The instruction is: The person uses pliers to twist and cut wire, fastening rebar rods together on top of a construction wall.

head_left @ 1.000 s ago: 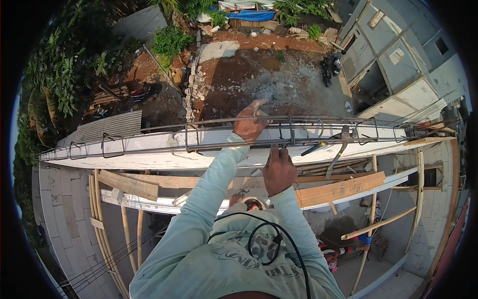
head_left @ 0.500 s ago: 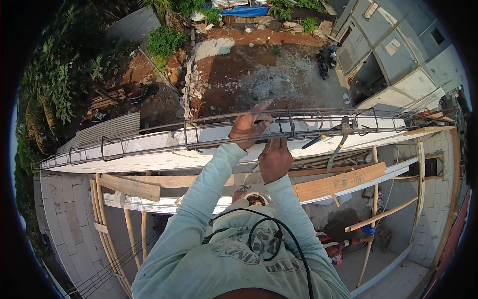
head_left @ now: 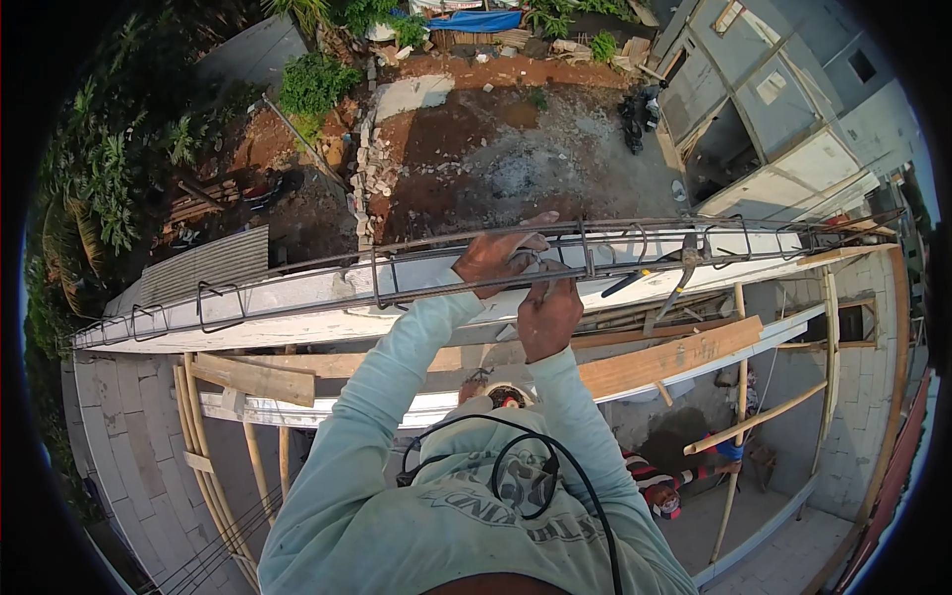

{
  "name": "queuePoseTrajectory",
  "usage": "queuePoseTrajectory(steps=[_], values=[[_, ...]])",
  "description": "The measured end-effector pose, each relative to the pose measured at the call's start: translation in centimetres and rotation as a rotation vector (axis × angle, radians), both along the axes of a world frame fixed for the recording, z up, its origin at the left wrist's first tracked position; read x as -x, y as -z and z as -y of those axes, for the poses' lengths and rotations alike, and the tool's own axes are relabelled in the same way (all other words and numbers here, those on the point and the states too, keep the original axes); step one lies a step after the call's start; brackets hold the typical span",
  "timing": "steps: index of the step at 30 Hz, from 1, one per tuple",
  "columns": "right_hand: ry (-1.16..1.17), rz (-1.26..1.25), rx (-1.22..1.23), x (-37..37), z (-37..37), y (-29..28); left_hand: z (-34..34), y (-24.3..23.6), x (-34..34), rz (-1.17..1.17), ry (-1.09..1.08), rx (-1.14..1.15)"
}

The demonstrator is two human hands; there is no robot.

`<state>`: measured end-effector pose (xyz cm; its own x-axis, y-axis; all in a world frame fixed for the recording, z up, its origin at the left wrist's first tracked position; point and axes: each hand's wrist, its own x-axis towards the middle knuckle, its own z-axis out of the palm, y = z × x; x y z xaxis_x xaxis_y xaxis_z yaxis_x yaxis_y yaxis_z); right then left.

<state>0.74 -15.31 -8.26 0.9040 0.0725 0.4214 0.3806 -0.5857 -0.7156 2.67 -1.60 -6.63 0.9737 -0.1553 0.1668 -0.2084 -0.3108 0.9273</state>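
A long cage of steel rebar (head_left: pixel 436 291) with bent stirrups lies along the top of a white block wall (head_left: pixel 297 311) in front of me. My left hand (head_left: pixel 488 264) reaches over the near bar, its fingers curled in between the bars. Close by on the right, my right hand (head_left: pixel 550 319) comes up from below with fingertips pinched at the near bar. The two hands' fingertips nearly meet; whatever they pinch is too small to make out. To the right, a pair of pincers (head_left: pixel 686 260) rests on the cage with its handles spread.
Wooden planks (head_left: pixel 674 359) and bamboo poles (head_left: pixel 742 416) stand below on my side, over a drop to a lower floor. Down there at the right is another person (head_left: pixel 662 496). Beyond the wall lies a dirt yard (head_left: pixel 476 139) with rubble. A black cable (head_left: pixel 585 466) hangs across my chest.
My right hand's fingertips have risen a little over the near bar toward the left hand's. The whole view has shifted slightly; the pincers stay on the cage.
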Motion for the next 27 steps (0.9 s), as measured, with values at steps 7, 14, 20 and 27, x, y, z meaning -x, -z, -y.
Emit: queuePoseTrajectory(steps=[7,14,20,27], values=[[-0.068,0.004,-0.046,0.3,0.2,-0.7,0.4,0.8,-0.2,0.182,-0.103,-0.220],[-0.013,0.071,-0.036,0.3,-0.3,-0.4,0.3,1.7,-0.7,0.317,-0.069,-0.168],[0.006,0.007,-0.242,0.0,-1.5,0.6,0.2,3.0,-1.0,0.317,-0.058,-0.134],[0.024,0.033,-0.369,-0.7,-2.2,0.8,0.7,2.2,-1.0,0.210,-0.048,-0.079]])
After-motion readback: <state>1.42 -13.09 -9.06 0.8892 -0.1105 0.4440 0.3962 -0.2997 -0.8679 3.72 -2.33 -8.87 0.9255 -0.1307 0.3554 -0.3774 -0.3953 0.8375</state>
